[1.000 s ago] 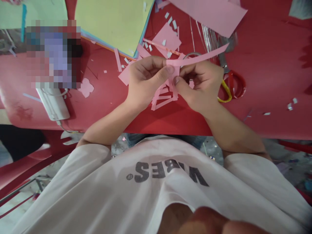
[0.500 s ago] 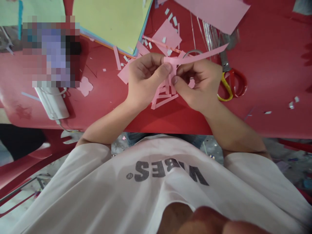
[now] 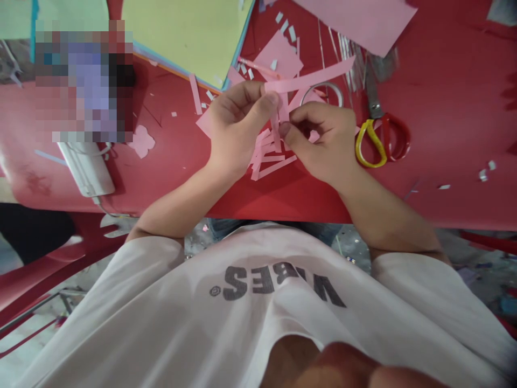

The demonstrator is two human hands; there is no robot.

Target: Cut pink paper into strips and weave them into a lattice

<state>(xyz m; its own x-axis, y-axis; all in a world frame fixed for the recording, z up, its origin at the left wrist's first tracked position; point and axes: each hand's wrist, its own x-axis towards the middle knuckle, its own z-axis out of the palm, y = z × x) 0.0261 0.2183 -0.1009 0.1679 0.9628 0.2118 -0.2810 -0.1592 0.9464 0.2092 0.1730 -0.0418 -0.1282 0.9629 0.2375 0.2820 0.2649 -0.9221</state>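
Between my hands is a folded pink paper strip (image 3: 313, 78), one end sticking out up and to the right and another part hanging down. My left hand (image 3: 238, 121) pinches it at the bend between thumb and index finger. My right hand (image 3: 323, 140) is closed on the hanging part, thumb against the curled index finger. Several loose pink strips (image 3: 269, 161) lie in a small pile on the red table (image 3: 181, 156) just below. Behind my right hand a silvery ring (image 3: 337, 91) is partly covered. Scissors (image 3: 377, 137) with one yellow and one red handle lie right of that hand.
Coloured paper sheets (image 3: 186, 37), yellow on top, lie at the back. A pink sheet (image 3: 363, 24), a pencil (image 3: 256, 67) and silvery strands (image 3: 347, 59) are further right. A white device with a cable (image 3: 91, 172) lies at the left, beside a pink flower-shaped cutout (image 3: 142, 141).
Both hands have shifted slightly left with the strip, whose free end has moved left and up. More of the yellow scissor handle and the silvery ring now shows.
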